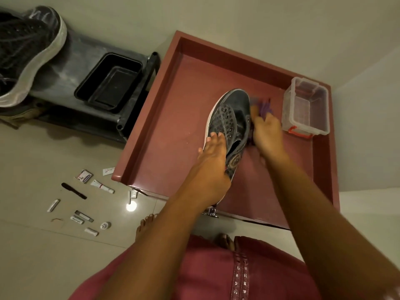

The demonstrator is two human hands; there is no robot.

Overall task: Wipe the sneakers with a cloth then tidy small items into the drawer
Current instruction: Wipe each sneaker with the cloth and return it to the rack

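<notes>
Pale tiled floor (32,148) is filling most of the view, and I'm looking straight down over an open maroon drawer (151,126) pulled out in front of me. Dark shoe rack (86,61) is sitting to its left, carrying a second sneaker (28,50) with a pale sole and an empty black tray (109,80).

Grey sneaker (229,126) is being held over the drawer, toe pointing away. My left hand (211,161) is gripping it around the heel and collar, fingers curling over the laces side. My right hand (267,131) is bunching a purple cloth (263,106) and pressing it against the shoe's right flank (motion blur there, so finger detail isn't clear).

Handling read: the sneaker is looking light, with a soft canvas upper that would be giving under pressure and a stiffer rubber rim. I'm judging the heel end the best grip, leaving toe and sides free for wiping. Cloth is limp, so it needs bunching.

Clear plastic box (307,107) with a red latch is sitting in the drawer's far right corner. Small items (84,202) (tubes, a card, a dark stick) are lying scattered on the floor left of the drawer, not yet tidied.
</notes>
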